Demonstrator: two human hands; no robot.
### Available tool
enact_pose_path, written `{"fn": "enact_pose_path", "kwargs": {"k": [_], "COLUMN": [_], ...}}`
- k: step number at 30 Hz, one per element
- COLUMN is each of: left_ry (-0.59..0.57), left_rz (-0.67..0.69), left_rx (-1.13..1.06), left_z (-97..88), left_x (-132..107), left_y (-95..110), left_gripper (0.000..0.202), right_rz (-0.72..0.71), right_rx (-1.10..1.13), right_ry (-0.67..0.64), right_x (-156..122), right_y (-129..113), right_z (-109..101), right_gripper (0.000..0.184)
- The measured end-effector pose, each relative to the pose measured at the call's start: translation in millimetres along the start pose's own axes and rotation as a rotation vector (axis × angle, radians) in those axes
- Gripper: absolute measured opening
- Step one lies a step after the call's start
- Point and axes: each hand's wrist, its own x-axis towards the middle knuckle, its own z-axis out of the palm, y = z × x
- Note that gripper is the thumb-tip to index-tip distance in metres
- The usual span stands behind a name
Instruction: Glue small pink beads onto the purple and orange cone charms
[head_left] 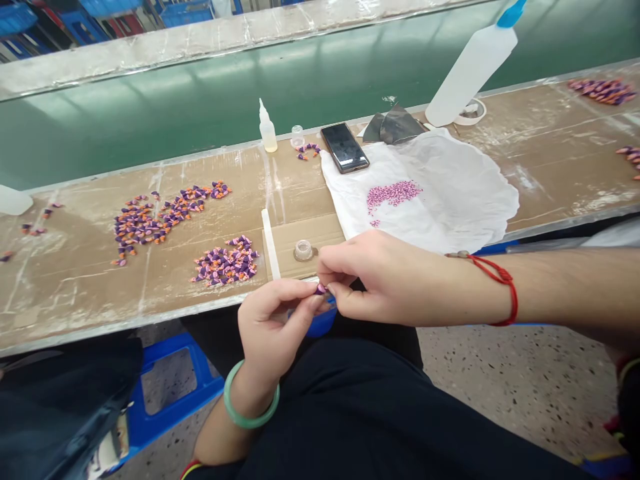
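1. At the far left edge, a white plastic bottle [15, 200] lies on the tabletop [550, 133], near a few stray beads. Below the tabletop stands a blue plastic stool [170, 393].
2. A long scatter of purple-and-orange cone-shaped beads [160, 223] spreads across the cardboard-covered surface, with a smaller pink-and-purple heap [225, 261] just in front of it.
3. Farther along are a small dropper bottle [267, 132] with yellowish liquid and a white plastic strip [271, 243]. A small glass jar [303, 250] stands just beside the strip.
4. The left hand [273, 327], wearing a green bangle [250, 403], is held over a dark-clad lap. Its fingers [303, 303] are pressed together, pinching a tiny purple bead [321, 289] just off the tabletop's front edge.
5. The right hand [395, 280], with a red string bracelet [500, 287], reaches in from the right. Its fingers [333, 293] close on the same bead.
6. Behind them, a black smartphone [345, 147] lies beside white paper [450, 193] holding fine pink beads [393, 197].
7. Beyond the paper stands a large squeeze bottle [473, 67] with a blue cap.
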Motion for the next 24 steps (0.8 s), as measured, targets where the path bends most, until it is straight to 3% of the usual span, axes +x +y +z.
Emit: {"fn": "enact_pose_path", "kwargs": {"k": [8, 12, 15, 24], "left_ry": [0.011, 0.028, 0.017, -0.036], "left_rz": [0.052, -0.054, -0.138, -0.167], "left_rx": [0.072, -0.131, -0.264, -0.309], "left_z": [1.8, 6.2, 7.8, 6.4], "left_x": [-1.5, -0.2, 1.2, 3.5], "left_y": [-1.0, 0.6, 2.9, 3.3], "left_gripper": [0.016, 0.005, 0.012, 0.01], "right_rz": [0.038, 0.007, -0.018, -0.097], "right_rx": [-0.007, 0.106, 0.19, 0.238], "right_ry": [0.0, 0.04, 0.107, 0.152], "right_x": [-0.4, -4.1, -8.4, -11.8], "right_y": [1.9, 4.4, 7.0, 10.4], "right_z": [0.6, 0.6, 1.9, 5.8], "right_gripper": [0.019, 0.012, 0.009, 0.014]}}
